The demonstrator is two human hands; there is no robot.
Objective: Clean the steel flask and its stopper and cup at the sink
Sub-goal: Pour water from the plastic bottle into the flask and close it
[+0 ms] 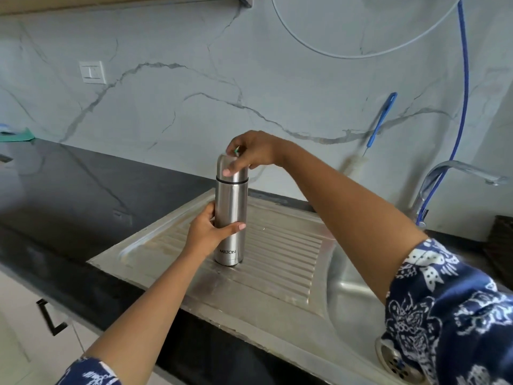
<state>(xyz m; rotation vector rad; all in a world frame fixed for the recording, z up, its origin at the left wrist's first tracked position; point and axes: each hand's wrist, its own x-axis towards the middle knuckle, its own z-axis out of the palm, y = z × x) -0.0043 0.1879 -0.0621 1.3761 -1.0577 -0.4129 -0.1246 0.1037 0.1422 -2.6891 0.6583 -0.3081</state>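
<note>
- A home kitchen: a steel sink with a ribbed drainboard is set into a black stone desk.
- A curved tap stands behind it.
- The marble-look wall has a switch plate; what seems a bottle brush, blurred, leans there.

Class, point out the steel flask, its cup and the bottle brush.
steel flask (230,201): head view, body above the logo.
cup (222,165): head view, left shoulder.
bottle brush (381,120): head view, blue handle.

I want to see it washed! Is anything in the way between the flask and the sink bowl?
Nothing visible. The flask stands on the ribbed drainboard, left hand gripping its body, right hand gripping its cup. Bare ribs run to the sink bowl.
</note>
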